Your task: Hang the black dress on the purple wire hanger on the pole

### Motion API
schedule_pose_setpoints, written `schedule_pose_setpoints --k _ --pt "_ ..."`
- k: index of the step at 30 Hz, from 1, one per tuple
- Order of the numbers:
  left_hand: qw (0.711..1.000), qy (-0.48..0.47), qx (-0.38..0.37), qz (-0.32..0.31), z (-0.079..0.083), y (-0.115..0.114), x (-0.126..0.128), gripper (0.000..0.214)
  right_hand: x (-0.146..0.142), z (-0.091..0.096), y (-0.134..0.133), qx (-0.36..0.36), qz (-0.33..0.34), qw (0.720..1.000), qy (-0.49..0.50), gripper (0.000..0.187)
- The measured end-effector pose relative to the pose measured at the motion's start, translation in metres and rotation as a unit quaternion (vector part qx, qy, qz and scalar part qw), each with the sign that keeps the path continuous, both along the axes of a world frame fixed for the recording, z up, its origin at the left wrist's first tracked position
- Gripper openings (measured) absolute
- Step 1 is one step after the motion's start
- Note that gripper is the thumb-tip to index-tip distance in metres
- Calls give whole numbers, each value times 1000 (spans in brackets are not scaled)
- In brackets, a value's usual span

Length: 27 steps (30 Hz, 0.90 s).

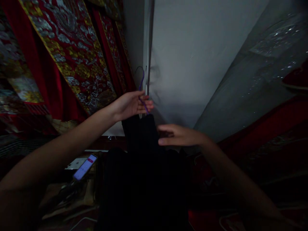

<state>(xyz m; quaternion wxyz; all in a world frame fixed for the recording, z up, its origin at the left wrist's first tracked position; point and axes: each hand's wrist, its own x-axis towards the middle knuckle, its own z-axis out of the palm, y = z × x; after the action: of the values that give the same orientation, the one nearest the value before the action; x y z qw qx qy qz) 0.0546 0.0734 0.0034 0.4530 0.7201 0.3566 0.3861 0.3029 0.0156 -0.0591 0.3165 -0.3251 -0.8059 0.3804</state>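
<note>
A purple clothes hanger stands upright in front of me, its hook pointing up. My left hand is closed around the hanger below the hook, with the fingertips showing past the wire. From the hanger hangs a dark garment, probably folded over it; its lower part merges with the dark area below. My right hand is at the garment's right edge, thumb and fingers apart. Whether its fingertips touch the cloth is hard to tell in the dim light.
Red embroidered hangings cover the left side. A pale wall with a corner edge rises ahead. Shiny clear plastic sheeting covers things on the right. A lit phone lies at lower left beside a silver device.
</note>
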Motion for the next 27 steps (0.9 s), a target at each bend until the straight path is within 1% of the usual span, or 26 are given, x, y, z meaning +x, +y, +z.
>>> schedule_pose_setpoints --k 1,2,3,4,5,6,7,8,9,10,12,13,14,15,16,17,18,20,21,22,23,24,26,27 --pt "999 -3 -49 -12 -3 -12 0 42 -4 -3 2 -24 81 994 -70 33" --pt "996 6 -92 -22 -6 -25 -1 37 -6 -6 9 -37 133 983 -122 31" --pt "991 25 -128 -33 -8 -36 -5 34 -5 -11 20 -31 142 979 -146 30" --pt "985 52 -155 -46 -8 -46 -10 33 -2 -17 32 1 95 986 -135 30" --pt "980 82 -171 -59 -7 -55 -16 33 2 -23 45 48 18 993 -102 31" --pt "976 109 -174 -65 -5 -61 -22 34 7 -29 57 100 -68 991 -60 35" --pt "976 130 -166 -62 -2 -64 -28 35 11 -35 67 143 -141 979 -17 41" --pt "978 142 -147 -48 1 -64 -35 35 15 -41 74 168 -186 968 17 48" --pt "981 148 -123 -26 5 -62 -40 35 17 -44 78 168 -199 965 39 52" --pt "984 153 -96 -2 9 -56 -46 35 19 -46 80 139 -186 971 53 50" --pt "986 152 -37 48 13 -37 -55 33 21 -44 79 21 -133 988 81 47" --pt "986 146 -3 75 14 -26 -59 31 21 -40 79 -42 -118 987 104 50" --pt "985 135 36 102 14 -13 -62 30 21 -34 81 -91 -116 980 134 52" --pt "981 121 82 129 13 -1 -64 29 21 -26 84 -120 -127 970 170 53" --pt "972 103 137 159 11 10 -65 27 21 -16 89 -128 -143 959 206 53" --pt "957 89 202 190 9 19 -64 26 20 -6 97 -120 -161 950 238 52" --pt "934 79 271 220 7 26 -63 24 20 3 105 -101 -178 943 264 51" --pt "869 73 407 271 2 31 -58 20 20 20 121 -54 -210 928 303 51" --pt "839 82 458 283 -2 30 -55 18 20 25 128 -34 -221 922 316 52" --pt "818 104 494 277 -6 27 -52 18 21 27 133 -18 -228 918 325 53" --pt "807 144 516 248 -12 24 -49 18 22 27 135 -6 -233 915 329 54" --pt "802 199 525 203 -19 21 -46 20 22 25 137 4 -237 913 332 54" --pt "790 328 508 101 -37 17 -40 25 22 17 136 28 -250 910 330 55" --pt "781 384 489 63 -47 17 -36 27 21 13 136 47 -258 910 323 55"
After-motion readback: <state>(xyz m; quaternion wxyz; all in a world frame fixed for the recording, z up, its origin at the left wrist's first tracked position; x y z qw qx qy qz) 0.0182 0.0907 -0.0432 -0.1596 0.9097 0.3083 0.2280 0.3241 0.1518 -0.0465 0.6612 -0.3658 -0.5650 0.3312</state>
